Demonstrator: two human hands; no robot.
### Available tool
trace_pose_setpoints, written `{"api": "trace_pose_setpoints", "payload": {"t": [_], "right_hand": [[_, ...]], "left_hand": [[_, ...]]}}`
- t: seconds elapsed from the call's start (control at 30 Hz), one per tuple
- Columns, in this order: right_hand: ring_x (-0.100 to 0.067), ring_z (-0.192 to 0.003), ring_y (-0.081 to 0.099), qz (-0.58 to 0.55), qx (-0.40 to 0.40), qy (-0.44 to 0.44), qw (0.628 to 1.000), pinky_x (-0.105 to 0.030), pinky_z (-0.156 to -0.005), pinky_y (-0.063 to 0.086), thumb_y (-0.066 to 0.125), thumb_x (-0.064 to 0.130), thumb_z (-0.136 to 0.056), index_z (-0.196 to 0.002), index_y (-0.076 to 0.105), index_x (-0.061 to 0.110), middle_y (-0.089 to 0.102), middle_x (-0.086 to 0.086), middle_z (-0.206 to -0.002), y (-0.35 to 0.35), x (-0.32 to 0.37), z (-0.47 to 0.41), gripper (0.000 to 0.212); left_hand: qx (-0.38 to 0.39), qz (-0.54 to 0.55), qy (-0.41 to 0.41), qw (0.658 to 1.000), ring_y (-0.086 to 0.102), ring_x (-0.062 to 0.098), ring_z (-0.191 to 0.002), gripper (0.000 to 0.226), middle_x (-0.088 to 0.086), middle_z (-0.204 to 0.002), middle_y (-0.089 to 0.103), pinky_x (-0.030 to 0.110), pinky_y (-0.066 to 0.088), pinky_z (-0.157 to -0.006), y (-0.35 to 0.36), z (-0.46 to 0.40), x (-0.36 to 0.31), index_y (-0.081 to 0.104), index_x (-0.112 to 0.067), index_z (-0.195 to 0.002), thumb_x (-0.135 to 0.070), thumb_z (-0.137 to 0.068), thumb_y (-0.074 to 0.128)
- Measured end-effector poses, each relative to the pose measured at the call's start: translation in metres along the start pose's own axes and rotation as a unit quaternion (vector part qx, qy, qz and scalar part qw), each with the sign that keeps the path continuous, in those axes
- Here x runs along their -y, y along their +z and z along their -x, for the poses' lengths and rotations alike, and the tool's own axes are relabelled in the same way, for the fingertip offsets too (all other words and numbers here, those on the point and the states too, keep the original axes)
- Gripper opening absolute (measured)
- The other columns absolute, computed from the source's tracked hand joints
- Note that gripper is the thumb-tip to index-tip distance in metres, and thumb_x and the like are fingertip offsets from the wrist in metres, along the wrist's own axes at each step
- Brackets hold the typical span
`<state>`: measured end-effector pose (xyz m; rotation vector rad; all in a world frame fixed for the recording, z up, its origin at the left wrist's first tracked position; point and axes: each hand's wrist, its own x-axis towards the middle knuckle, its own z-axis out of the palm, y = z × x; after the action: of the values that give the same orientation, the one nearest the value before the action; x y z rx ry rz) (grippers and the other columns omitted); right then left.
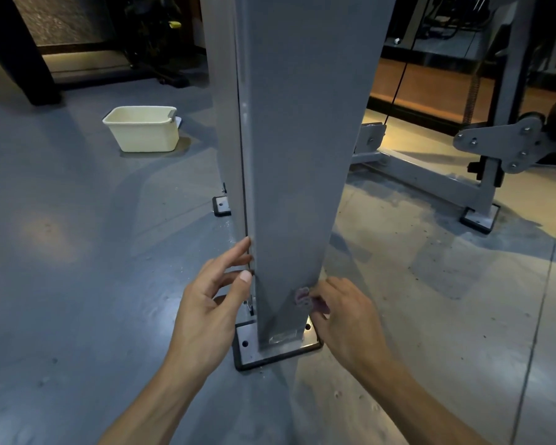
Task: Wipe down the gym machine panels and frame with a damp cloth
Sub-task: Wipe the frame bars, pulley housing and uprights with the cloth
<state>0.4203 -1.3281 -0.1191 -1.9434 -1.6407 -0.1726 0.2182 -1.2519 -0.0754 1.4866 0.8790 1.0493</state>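
A tall grey metal panel (289, 155) of the gym machine rises in front of me from a bolted foot plate (247, 351) on the floor. My left hand (212, 303) touches the panel's left edge low down with straight fingers. My right hand (344, 316) is at the panel's lower right edge and pinches a small bunched pinkish cloth (302, 298) against the metal. Most of the cloth is hidden by the fingers.
A cream plastic tub (143, 128) stands on the grey floor at the back left. The machine's grey base frame (437, 181) and a pivot bracket (501, 142) lie to the right. A second foot plate (222, 205) sits behind the panel.
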Motion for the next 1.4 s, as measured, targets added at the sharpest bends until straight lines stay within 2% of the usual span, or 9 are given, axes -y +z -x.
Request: {"api": "trace_pose_setpoints", "payload": {"t": [0.23,0.4,0.57,0.77,0.87,0.93,1.03,1.17,1.4], "right_hand": [[-0.016,-0.069,0.049,-0.047,-0.195,-0.07,0.977,-0.026,-0.06,0.038,0.083,0.004,-0.077,-0.08,0.068,0.011,0.058,0.003,-0.075,-0.07,0.033,-0.049,0.017],[-0.018,-0.067,0.049,-0.062,-0.148,-0.015,0.987,-0.029,-0.057,0.039,0.088,0.006,-0.073,-0.074,0.06,0.013,0.054,0.006,-0.074,-0.031,0.016,-0.026,0.029],[-0.009,-0.066,0.052,-0.143,-0.07,0.087,0.983,-0.015,-0.06,0.039,0.084,0.01,-0.077,-0.072,0.055,0.019,0.058,0.012,-0.071,0.001,0.003,0.0,0.031],[-0.012,-0.06,0.065,-0.247,0.01,0.306,0.92,-0.039,-0.061,0.057,0.078,0.033,-0.083,-0.076,0.064,0.021,0.067,0.007,-0.065,0.027,-0.007,0.018,0.02],[-0.03,-0.071,0.074,-0.354,0.068,0.459,0.812,-0.053,-0.059,0.062,0.079,0.024,-0.087,-0.08,0.067,0.02,0.073,-0.007,-0.076,0.055,-0.009,0.038,0.015],[-0.033,-0.069,0.075,-0.383,0.105,0.536,0.745,-0.043,-0.055,0.061,0.077,0.019,-0.091,-0.087,0.066,0.015,0.073,-0.014,-0.083,0.068,-0.01,0.05,0.013],[-0.027,-0.064,0.072,-0.393,0.128,0.598,0.687,-0.036,-0.053,0.059,0.075,0.018,-0.093,-0.094,0.064,0.01,0.07,-0.013,-0.085,0.079,-0.01,0.06,0.013],[-0.031,-0.076,0.073,-0.405,0.097,0.642,0.643,-0.034,-0.048,0.059,0.073,0.018,-0.094,-0.093,0.064,0.007,0.073,-0.018,-0.092,0.091,-0.017,0.058,0.015],[-0.032,-0.075,0.074,-0.449,0.068,0.628,0.632,-0.037,-0.055,0.063,0.066,0.01,-0.098,-0.109,0.064,-0.001,0.074,-0.021,-0.093,0.103,-0.009,0.048,0.016]], "left_hand": [[0.005,0.001,-0.001,1.0,0.069,0.019,-0.114,0.045,-0.008,-0.125,0.072,0.054,0.053,-0.102,-0.004,-0.006,0.004,0.07,-0.047,-0.127,-0.01,-0.104,0.059],[0.003,0.016,-0.003,1.0,0.068,0.015,-0.117,0.047,-0.005,-0.12,0.073,0.053,0.054,-0.102,-0.003,-0.007,0.003,0.072,-0.041,-0.126,-0.002,-0.104,0.057],[-0.001,0.022,-0.004,1.0,0.069,0.016,-0.117,0.05,-0.005,-0.121,0.073,0.046,0.057,-0.097,-0.001,-0.005,0.001,0.072,-0.048,-0.123,-0.004,-0.104,0.057],[0.019,0.022,-0.01,1.0,0.07,0.016,-0.112,0.042,-0.007,-0.122,0.074,0.038,0.058,-0.094,-0.005,-0.005,-0.004,0.069,-0.036,-0.131,-0.006,-0.104,0.057],[0.025,0.017,-0.011,0.999,0.07,0.015,-0.113,0.042,-0.007,-0.123,0.073,0.035,0.058,-0.093,-0.006,-0.005,-0.004,0.068,-0.038,-0.131,-0.007,-0.104,0.058],[0.031,0.017,-0.009,0.999,0.069,0.015,-0.114,0.043,-0.007,-0.123,0.073,0.033,0.058,-0.092,-0.007,-0.005,-0.003,0.068,-0.038,-0.131,-0.006,-0.104,0.058],[0.041,0.017,-0.002,0.999,0.069,0.016,-0.115,0.043,-0.006,-0.124,0.073,0.033,0.057,-0.093,-0.009,-0.005,0.0,0.067,-0.037,-0.132,-0.006,-0.104,0.057],[0.054,0.01,0.002,0.999,0.07,0.017,-0.113,0.043,-0.009,-0.126,0.072,0.039,0.057,-0.096,-0.014,-0.005,0.003,0.068,-0.039,-0.129,-0.006,-0.105,0.056],[0.064,-0.017,-0.008,0.998,0.069,0.016,-0.115,0.036,-0.014,-0.129,0.071,0.046,0.055,-0.101,-0.022,-0.006,0.008,0.071,-0.033,-0.126,-0.008,-0.104,0.056]]}}
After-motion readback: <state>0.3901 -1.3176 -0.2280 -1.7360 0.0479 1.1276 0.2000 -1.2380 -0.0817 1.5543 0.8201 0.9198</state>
